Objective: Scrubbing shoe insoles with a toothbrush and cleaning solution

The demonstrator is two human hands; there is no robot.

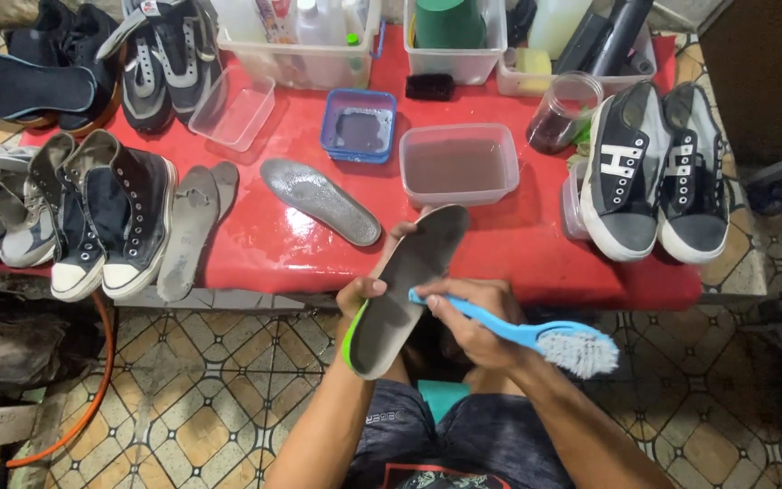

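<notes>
- Your left hand (361,294) is closed around the edge of a dark grey insole (406,288) with a green rim, holding it tilted over the front edge of the red table (536,249), above your lap.
- Your right hand (468,319) is wrapped tight around the handle of a light blue brush (536,337); the handle's tip touches the insole, while the pale bristle head points away to your right, off the insole.
- On the table just beyond the insole stands a clear rectangular tub (460,164) of brownish water, and left of it a small blue square tub (358,125).
- A second grey insole (319,200) lies wet and flat on the table, left of the one you hold; two more worn insoles (194,226) lie further left.
- A black-and-white pair of low sneakers (654,172) sits at the table's right end, with a clear jar (563,112) of dark liquid just beside it.
- Black high-top shoes (101,217) stand at the left end.
- Along the far edge are clear plastic bins (300,59) holding bottles with coloured labels too small to make out, and a green pot (450,23).
</notes>
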